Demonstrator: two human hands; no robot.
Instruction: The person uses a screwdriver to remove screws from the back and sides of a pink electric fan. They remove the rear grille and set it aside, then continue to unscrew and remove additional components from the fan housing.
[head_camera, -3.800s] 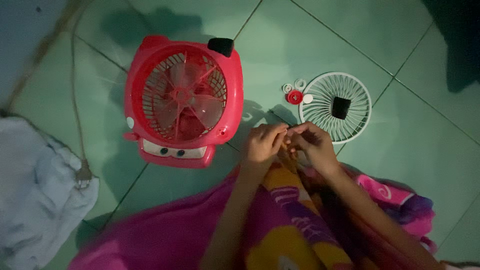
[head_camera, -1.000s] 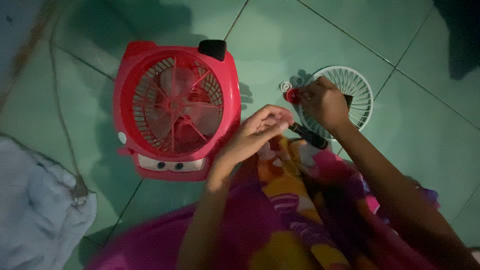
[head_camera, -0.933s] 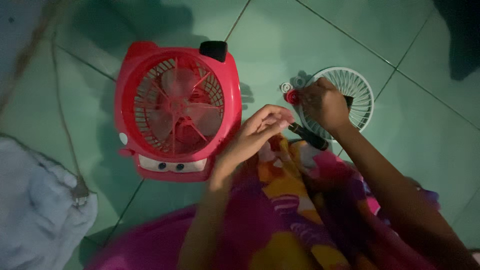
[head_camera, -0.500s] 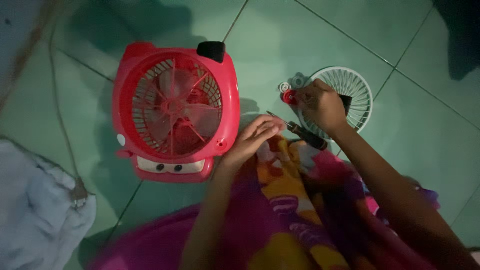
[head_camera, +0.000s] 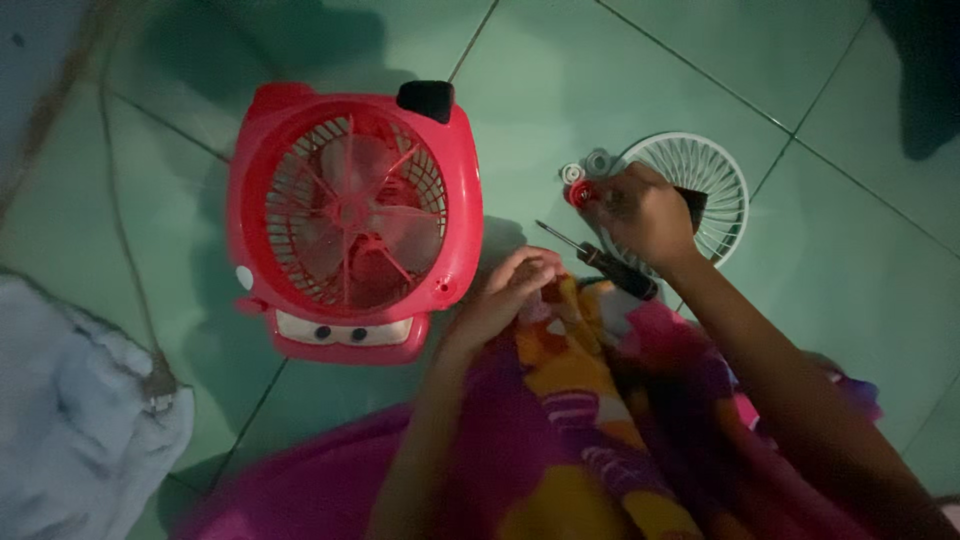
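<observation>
While the right hand (head_camera: 645, 212) reaches over the white fan grille (head_camera: 715, 180), its fingers curl around a small red cap (head_camera: 581, 193). Just below that hand lies a screwdriver (head_camera: 600, 262). The left hand (head_camera: 505, 290) is loosely closed, holding nothing I can see, right beside the red fan (head_camera: 350, 215).

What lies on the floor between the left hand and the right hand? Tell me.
In the head view, a screwdriver with a dark handle lies slantwise on the green tiled floor between the left hand and the right hand.
</observation>
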